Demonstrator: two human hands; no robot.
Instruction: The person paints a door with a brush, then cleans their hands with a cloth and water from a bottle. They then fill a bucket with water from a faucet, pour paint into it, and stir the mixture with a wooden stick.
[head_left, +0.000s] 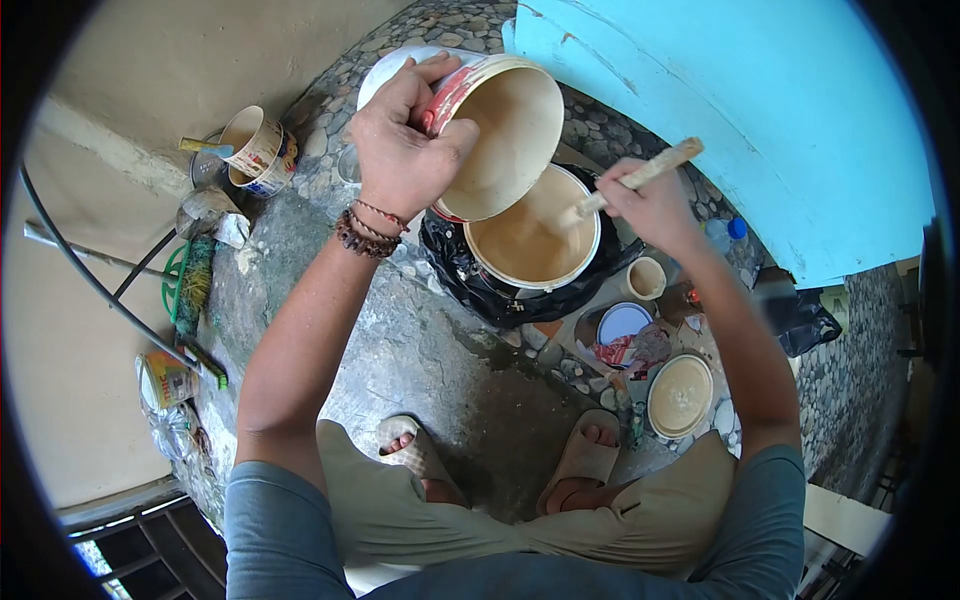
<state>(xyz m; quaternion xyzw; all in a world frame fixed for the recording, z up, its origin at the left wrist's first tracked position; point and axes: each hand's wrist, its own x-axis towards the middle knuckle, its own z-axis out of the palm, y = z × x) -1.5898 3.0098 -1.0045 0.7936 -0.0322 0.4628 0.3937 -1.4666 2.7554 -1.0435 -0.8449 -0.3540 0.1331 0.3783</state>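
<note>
My left hand grips a red-and-white plastic bucket by its rim and side. That bucket tilts over a larger white bucket, its cream-coated inside facing me. Beige, paint-like liquid fills part of the larger bucket, which stands on the ground with a black plastic bag around its base. In my right hand, closed round it, is a wooden stick. The stick's lower end reaches into the larger bucket at the liquid and is blurred.
Right of the buckets are a small beige-stained cup, a crumpled rag and a round beige-topped container. A light-blue panel leans at upper right. Stacked tubs and a green-bristled broom stand along the left wall.
</note>
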